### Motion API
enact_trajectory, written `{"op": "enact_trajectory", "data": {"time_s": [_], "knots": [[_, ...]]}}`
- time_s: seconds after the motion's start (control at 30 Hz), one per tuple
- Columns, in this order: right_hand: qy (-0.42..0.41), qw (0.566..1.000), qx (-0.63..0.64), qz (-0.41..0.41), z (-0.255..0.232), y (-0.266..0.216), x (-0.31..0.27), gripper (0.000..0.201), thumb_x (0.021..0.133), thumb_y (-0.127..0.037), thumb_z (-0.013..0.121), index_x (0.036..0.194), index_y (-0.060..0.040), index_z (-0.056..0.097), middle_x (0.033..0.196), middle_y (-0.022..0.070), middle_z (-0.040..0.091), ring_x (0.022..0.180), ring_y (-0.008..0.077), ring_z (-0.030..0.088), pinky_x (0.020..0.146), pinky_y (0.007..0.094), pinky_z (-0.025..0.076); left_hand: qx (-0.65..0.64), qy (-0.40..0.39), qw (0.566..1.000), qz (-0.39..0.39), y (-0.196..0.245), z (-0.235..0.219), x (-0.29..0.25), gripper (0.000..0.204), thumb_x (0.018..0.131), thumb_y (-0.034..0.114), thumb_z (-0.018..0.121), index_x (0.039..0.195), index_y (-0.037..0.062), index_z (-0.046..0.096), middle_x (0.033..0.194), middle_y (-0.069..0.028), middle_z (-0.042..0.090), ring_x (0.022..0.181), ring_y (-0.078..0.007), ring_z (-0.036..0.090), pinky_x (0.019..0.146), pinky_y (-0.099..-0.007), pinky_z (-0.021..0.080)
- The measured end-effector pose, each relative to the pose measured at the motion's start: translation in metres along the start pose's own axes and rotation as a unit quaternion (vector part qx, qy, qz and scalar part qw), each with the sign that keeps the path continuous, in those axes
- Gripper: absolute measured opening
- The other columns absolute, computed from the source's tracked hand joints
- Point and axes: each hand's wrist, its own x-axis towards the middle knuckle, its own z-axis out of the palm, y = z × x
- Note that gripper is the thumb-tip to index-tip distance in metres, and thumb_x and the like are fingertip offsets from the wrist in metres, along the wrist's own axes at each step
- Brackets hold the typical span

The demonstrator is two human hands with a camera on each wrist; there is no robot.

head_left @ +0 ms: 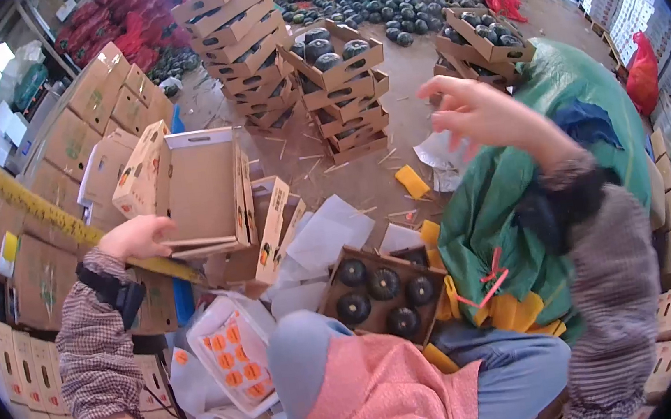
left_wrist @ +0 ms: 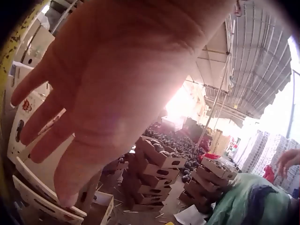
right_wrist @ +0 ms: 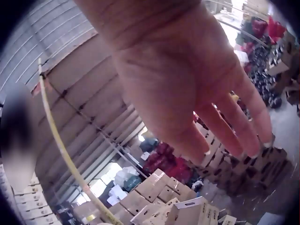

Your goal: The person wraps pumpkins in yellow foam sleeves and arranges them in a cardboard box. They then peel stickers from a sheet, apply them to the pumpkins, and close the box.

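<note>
Cardboard filled our view: our left hand (head_left: 138, 236) rested flat against the open box (head_left: 202, 187), fingers straight and gripping nothing, its fingertips hidden behind the box's edge. Our right hand (head_left: 480, 113) hung in the air over the green sack (head_left: 515, 189), fingers spread, empty. Below, a tray (head_left: 384, 291) showed 5 dark melons, partly cut off by our knee.

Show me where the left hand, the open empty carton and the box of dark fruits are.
left hand (head_left: 138, 236), head view, back of the hand.
empty carton (head_left: 202, 187), head view, inner floor.
box of dark fruits (head_left: 339, 252), head view, upper left rim.
</note>
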Motion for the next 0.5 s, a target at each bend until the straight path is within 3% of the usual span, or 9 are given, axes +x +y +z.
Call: {"op": "enact_trajectory", "data": {"time_s": [0.07, 0.13, 0.17, 0.23, 0.3, 0.33, 0.37, 0.47, 0.5], "knots": [[0.044, 0.995, 0.081, 0.035, 0.031, 0.034, 0.069, 0.042, 0.092, -0.010, 0.054, 0.132, -0.0054, 0.040, 0.090, 0.0092, 0.059, 0.071, 0.0173, 0.064, 0.056, 0.0330, 0.058, -0.013, 0.141, 0.984, 0.112, -0.027, 0.027, 0.068, 0.039, 0.075, 0.017, 0.069, 0.110, 0.0026, 0.063, 0.094, -0.0195, 0.067, 0.089, -0.0349, 0.065, 0.079, -0.0395, 0.052], [0.054, 0.977, 0.199, 0.056, 0.073, 0.085, 0.130, 0.045, 0.091, -0.010, 0.055, 0.131, -0.0039, 0.038, 0.089, 0.0101, 0.059, 0.071, 0.0191, 0.065, 0.055, 0.0345, 0.058, 0.006, 0.183, 0.969, 0.167, 0.006, 0.042, 0.135, 0.027, 0.074, 0.015, 0.066, 0.098, 0.0018, 0.067, 0.088, -0.0228, 0.066, 0.085, -0.0379, 0.064, 0.077, -0.0427, 0.053], [0.062, 0.975, 0.194, 0.087, 0.097, 0.124, 0.164, 0.045, 0.089, -0.010, 0.057, 0.130, -0.0020, 0.039, 0.086, 0.0106, 0.061, 0.067, 0.0214, 0.066, 0.053, 0.0355, 0.057, -0.069, 0.112, 0.982, 0.132, 0.038, 0.047, 0.168, 0.019, 0.074, 0.013, 0.063, 0.086, -0.0012, 0.067, 0.083, -0.0251, 0.064, 0.082, -0.0392, 0.064, 0.075, -0.0452, 0.053], [0.042, 0.985, 0.112, 0.124, 0.155, 0.225, 0.233, 0.047, 0.081, -0.007, 0.056, 0.125, 0.0006, 0.043, 0.077, 0.0126, 0.064, 0.058, 0.0227, 0.065, 0.050, 0.0375, 0.053, -0.045, 0.040, 0.981, 0.182, 0.022, 0.145, 0.290, 0.020, 0.075, 0.013, 0.063, 0.090, 0.0003, 0.068, 0.086, -0.0228, 0.065, 0.083, -0.0397, 0.064, 0.075, -0.0464, 0.053], [0.050, 0.988, -0.028, 0.143, 0.195, 0.262, 0.256, 0.050, 0.077, -0.008, 0.056, 0.124, 0.0042, 0.043, 0.101, 0.0259, 0.062, 0.084, 0.0348, 0.067, 0.067, 0.0421, 0.056, -0.083, 0.010, 0.966, 0.245, 0.062, 0.194, 0.371, 0.031, 0.076, 0.017, 0.061, 0.101, -0.0011, 0.065, 0.105, -0.0241, 0.062, 0.103, -0.0403, 0.059, 0.089, -0.0468, 0.048], [-0.015, 0.980, -0.148, 0.133, 0.211, 0.289, 0.277, 0.058, 0.077, -0.011, 0.060, 0.129, 0.0040, 0.041, 0.117, 0.0300, 0.055, 0.104, 0.0424, 0.059, 0.085, 0.0460, 0.051, -0.108, -0.012, 0.963, 0.248, 0.076, 0.210, 0.411, 0.036, 0.078, 0.021, 0.061, 0.107, 0.0001, 0.063, 0.113, -0.0251, 0.059, 0.112, -0.0417, 0.053, 0.095, -0.0464, 0.044], [-0.008, 0.976, -0.164, 0.143, 0.217, 0.281, 0.280, 0.065, 0.076, -0.016, 0.065, 0.133, 0.0023, 0.039, 0.122, 0.0293, 0.052, 0.112, 0.0437, 0.054, 0.095, 0.0491, 0.045, -0.112, -0.023, 0.974, 0.197, 0.089, 0.221, 0.447, 0.037, 0.080, 0.024, 0.060, 0.108, -0.0005, 0.063, 0.114, -0.0266, 0.059, 0.112, -0.0422, 0.054, 0.095, -0.0468, 0.045], [0.006, 0.965, -0.260, 0.012, 0.239, 0.319, 0.320, 0.068, 0.075, -0.019, 0.068, 0.134, 0.0001, 0.040, 0.131, 0.0195, 0.047, 0.124, 0.0381, 0.045, 0.097, 0.0482, 0.044, -0.207, 0.027, 0.978, 0.030, 0.106, 0.233, 0.514, 0.037, 0.083, 0.025, 0.059, 0.109, -0.0015, 0.062, 0.114, -0.0281, 0.059, 0.110, -0.0424, 0.056, 0.096, -0.0475, 0.044], [0.006, 0.962, -0.273, 0.031, 0.242, 0.324, 0.332, 0.069, 0.075, -0.020, 0.069, 0.134, -0.0005, 0.040, 0.132, 0.0184, 0.046, 0.125, 0.0374, 0.044, 0.097, 0.0480, 0.044, -0.213, 0.072, 0.974, -0.002, 0.104, 0.249, 0.535, 0.038, 0.086, 0.028, 0.056, 0.107, -0.0026, 0.063, 0.114, -0.0272, 0.060, 0.108, -0.0418, 0.057, 0.096, -0.0476, 0.044]]}}
